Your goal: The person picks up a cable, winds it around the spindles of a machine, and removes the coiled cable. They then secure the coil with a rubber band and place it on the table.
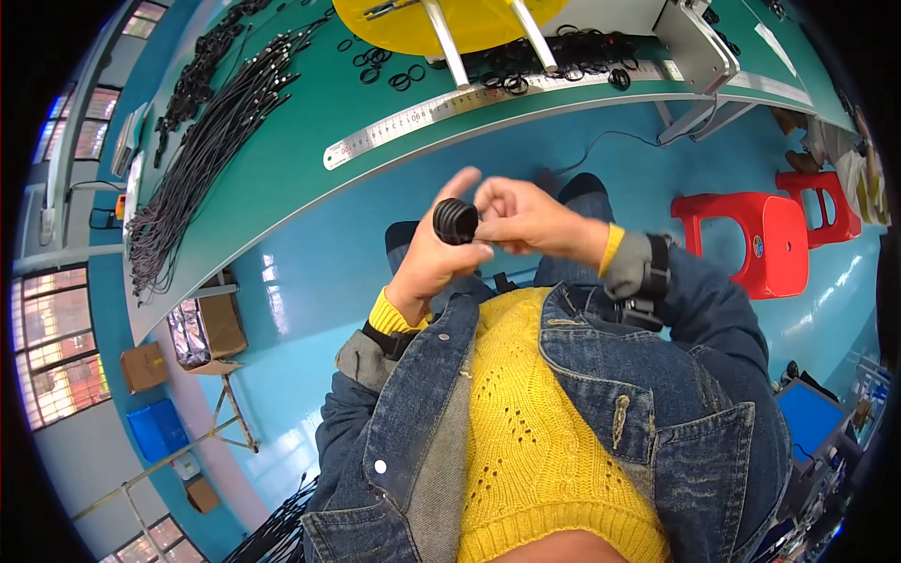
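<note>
Your left hand (434, 255) and right hand (526, 220) both pinch a black ribbed coil (456, 221) between them. Black cables (202, 141) lie on the green worktop (310, 122) beyond.

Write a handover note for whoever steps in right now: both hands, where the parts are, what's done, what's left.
Left hand: holds a black ribbed rubber sleeve above the lap.
Right hand: fingertips pinch at the sleeve's near end.
Parts: loose black rings and a steel ruler lie on the green bench; bundles of black cables lie at its left end.
Done: sleeve picked up, off the bench.
Left: whether anything is fitted into the sleeve cannot be seen; check it.
</note>
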